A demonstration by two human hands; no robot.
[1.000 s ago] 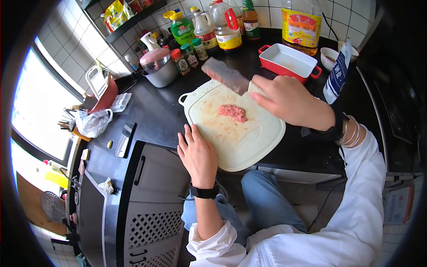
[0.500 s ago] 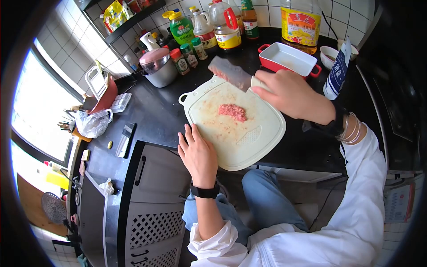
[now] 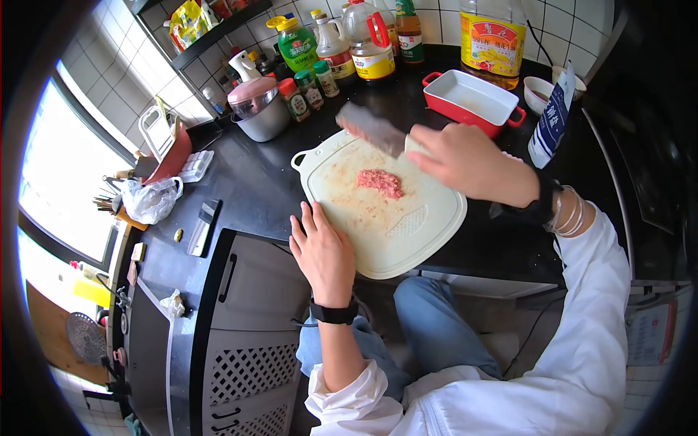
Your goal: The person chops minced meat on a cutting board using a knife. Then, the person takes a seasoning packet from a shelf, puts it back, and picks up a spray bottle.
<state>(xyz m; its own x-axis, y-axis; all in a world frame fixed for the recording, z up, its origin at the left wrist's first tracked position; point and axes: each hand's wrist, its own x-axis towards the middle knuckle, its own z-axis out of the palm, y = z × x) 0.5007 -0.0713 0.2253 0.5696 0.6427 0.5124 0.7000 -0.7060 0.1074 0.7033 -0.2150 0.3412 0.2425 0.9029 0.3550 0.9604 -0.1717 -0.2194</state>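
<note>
Faces a black table (image 3: pixel 251 171) backed by white tiles (image 3: pixel 441 27). Lays the left hand (image 3: pixel 323 254), open with fingers a little apart, against the left edge of a pale cutting board (image 3: pixel 392 247). Grips a cleaver (image 3: pixel 372 129) by its pale handle in the right hand (image 3: pixel 472 163), with its blurred blade over the board's far part. Has minced meat (image 3: pixel 379 183) heaped mid-board, and a red baking dish (image 3: pixel 469 99) beyond the right hand.
</note>
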